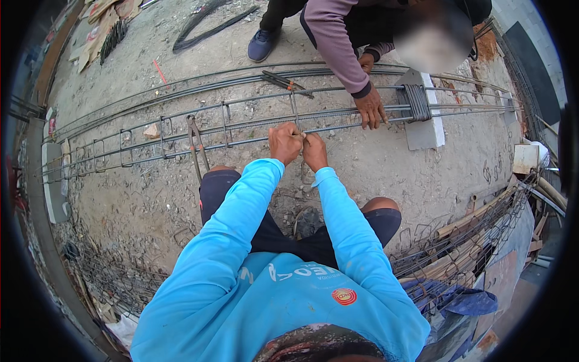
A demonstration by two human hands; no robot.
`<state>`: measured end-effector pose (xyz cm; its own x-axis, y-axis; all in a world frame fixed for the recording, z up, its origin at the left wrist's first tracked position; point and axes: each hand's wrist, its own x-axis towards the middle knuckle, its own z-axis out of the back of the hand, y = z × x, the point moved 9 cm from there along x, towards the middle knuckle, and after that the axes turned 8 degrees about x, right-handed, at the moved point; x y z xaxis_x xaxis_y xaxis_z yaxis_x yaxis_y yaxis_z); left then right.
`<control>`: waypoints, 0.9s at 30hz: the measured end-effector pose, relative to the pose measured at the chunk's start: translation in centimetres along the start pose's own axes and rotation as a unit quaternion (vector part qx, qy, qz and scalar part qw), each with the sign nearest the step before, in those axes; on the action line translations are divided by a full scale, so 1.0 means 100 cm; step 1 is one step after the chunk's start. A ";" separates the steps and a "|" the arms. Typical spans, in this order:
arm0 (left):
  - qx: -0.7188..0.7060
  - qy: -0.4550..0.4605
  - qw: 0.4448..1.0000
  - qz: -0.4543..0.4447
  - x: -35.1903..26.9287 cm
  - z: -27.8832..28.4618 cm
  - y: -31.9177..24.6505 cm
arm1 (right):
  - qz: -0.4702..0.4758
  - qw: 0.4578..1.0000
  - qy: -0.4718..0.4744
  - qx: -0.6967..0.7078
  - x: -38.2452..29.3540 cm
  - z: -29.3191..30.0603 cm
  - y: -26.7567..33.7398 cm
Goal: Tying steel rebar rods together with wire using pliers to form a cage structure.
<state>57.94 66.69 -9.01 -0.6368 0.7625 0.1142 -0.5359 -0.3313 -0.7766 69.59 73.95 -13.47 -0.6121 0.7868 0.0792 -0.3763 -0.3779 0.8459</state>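
Observation:
A long rebar cage of steel bars (pixel 253 141) and square stirrups (pixel 225 124) lies across the ground before me. My left hand (pixel 286 142) and my right hand (pixel 315 151) meet at its near bar, fingertips pinched together at the near corner of one stirrup (pixel 294 107). My fingers cover that joint, so a thin wire there cannot be made out. Left of my hands, orange-gripped pincers (pixel 193 135) lean upright against the cage, handles beside my left knee. A second pair of pincers (pixel 282 81) lies across the far bars.
A co-worker's hand (pixel 371 107) rests at the cage to the right, near a bundle of stirrups (pixel 414 103). Grey blocks (pixel 425 131) (pixel 54 194) support both ends. Tie wire (pixel 194 34) lies on the far ground; mesh and bamboo (pixel 470 231) are piled at lower right.

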 end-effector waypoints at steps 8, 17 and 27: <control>0.014 -0.031 0.999 -0.023 0.001 0.005 -0.003 | 0.094 0.977 -0.013 -0.189 -0.009 0.006 0.012; 0.021 -0.040 0.999 -0.006 -0.002 0.003 0.004 | 0.209 0.913 0.017 -0.349 0.008 -0.016 -0.008; -0.001 -0.030 0.999 -0.016 0.003 -0.002 0.006 | 0.203 0.903 0.058 -0.375 0.019 -0.033 -0.023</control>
<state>57.57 66.87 -9.56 -0.6518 0.7377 0.1760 -0.5559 -0.3068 -0.7726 66.95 74.73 -17.02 -0.8578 0.4693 0.2096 -0.4431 -0.8819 0.1612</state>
